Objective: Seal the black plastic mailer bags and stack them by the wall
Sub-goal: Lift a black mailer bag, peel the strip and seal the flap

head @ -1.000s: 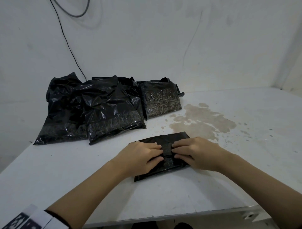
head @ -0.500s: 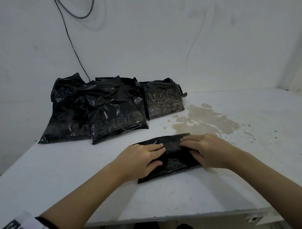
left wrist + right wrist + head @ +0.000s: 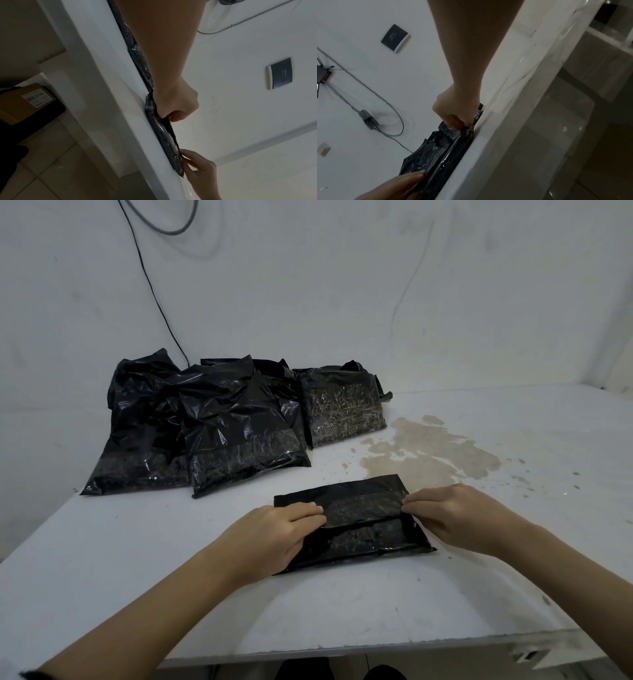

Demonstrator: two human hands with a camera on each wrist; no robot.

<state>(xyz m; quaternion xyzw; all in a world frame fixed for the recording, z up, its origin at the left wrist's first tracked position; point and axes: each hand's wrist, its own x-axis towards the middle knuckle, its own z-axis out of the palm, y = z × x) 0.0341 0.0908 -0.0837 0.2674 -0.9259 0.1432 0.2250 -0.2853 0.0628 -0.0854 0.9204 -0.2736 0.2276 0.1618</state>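
A flat black mailer bag (image 3: 363,508) lies on the white table (image 3: 342,604) near its front edge, with the flap folded over toward me. My left hand (image 3: 274,535) rests on the bag's left part, fingers laid across the flap. My right hand (image 3: 455,515) presses its fingertips on the flap's right end. The left wrist view shows my left hand (image 3: 175,105) bent down onto the bag (image 3: 164,135). In the right wrist view my right hand (image 3: 453,108) pushes on the bag's edge (image 3: 453,155). Several filled black bags (image 3: 205,426) are heaped against the wall.
One more filled bag (image 3: 342,405) leans by the wall to the right of the heap. A brown stain (image 3: 428,453) marks the table behind the bag. A black cable (image 3: 154,289) hangs down the wall. A cardboard box (image 3: 25,102) sits on the floor below.
Both hands have slid apart along the flap, from touching at the middle to the bag's left and right ends. The bag has stayed on the table.
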